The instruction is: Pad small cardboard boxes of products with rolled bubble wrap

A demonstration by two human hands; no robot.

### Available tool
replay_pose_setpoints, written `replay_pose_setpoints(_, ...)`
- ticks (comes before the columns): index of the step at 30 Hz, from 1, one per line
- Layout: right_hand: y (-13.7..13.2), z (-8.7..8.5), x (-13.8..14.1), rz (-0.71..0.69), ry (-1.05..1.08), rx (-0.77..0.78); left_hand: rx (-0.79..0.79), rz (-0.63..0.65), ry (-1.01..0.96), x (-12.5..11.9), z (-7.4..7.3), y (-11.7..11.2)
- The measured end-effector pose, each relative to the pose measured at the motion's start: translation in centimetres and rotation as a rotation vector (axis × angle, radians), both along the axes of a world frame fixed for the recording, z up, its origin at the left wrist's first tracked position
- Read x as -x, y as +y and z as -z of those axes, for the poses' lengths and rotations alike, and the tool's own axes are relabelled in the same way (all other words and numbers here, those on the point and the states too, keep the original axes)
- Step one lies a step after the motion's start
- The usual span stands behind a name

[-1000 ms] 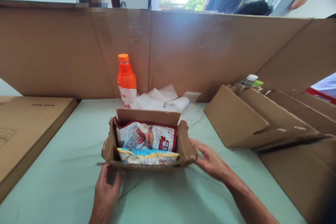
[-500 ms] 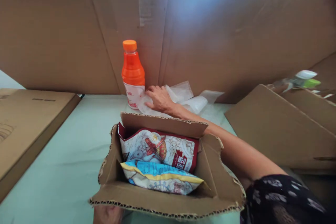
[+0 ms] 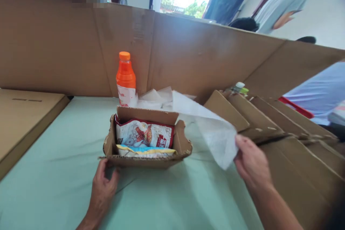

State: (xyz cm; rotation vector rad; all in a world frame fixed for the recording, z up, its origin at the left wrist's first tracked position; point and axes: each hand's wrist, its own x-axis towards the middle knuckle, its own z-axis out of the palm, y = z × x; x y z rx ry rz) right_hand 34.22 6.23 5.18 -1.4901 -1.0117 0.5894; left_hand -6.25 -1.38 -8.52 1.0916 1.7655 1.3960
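An open cardboard box (image 3: 151,162) stands on the table, its flaps raised. In it lie a white and dark red printed snack bag (image 3: 145,133) and a blue and yellow bag (image 3: 147,151). At the box's near left corner is my left hand (image 3: 104,185), thumb and fingers apart, its fingertips at the cardboard. My right hand (image 3: 252,160) pinches the end of a thin white packing foam sheet (image 3: 207,125), which stretches back to the left beside the box. Behind the box an orange drink bottle (image 3: 125,81) stands upright, with more white sheets (image 3: 153,99) next to it.
A flat cardboard carton (image 3: 29,118) lies at the left. Several cardboard boxes (image 3: 299,165) crowd the right side. A tall cardboard wall (image 3: 188,54) closes off the back; beyond it a person's arm (image 3: 283,19) shows. Pale green cloth (image 3: 161,201) covers the table.
My right hand has come from beside the bottle toward me and right, drawing a white sheet with it. My left hand shows more fully. The camera has tilted up, showing the room beyond.
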Motion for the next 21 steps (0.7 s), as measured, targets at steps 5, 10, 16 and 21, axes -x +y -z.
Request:
replay_pose_setpoints(5,-10.0,6.1,-3.1,-0.132,-0.188,0.473,-0.027,0.039,-0.053,0.0,-2.0,-0.1)
replay_pose_setpoints(10,-11.6,2.8,-0.4,-0.030,-0.599,0.241,-0.051,0.079,-0.043,0.5,-3.2,0.1)
replay_pose_setpoints(16,-5.9,2.7,10.7,-0.611,-0.483,0.190,-0.087,0.145,-0.011,-0.4,-3.4,1.8)
replay_pose_setpoints(21,-0.2,3.9,14.0,-0.612,-0.508,0.186,-0.119,0.132,0.027,-0.8,-3.3,5.6)
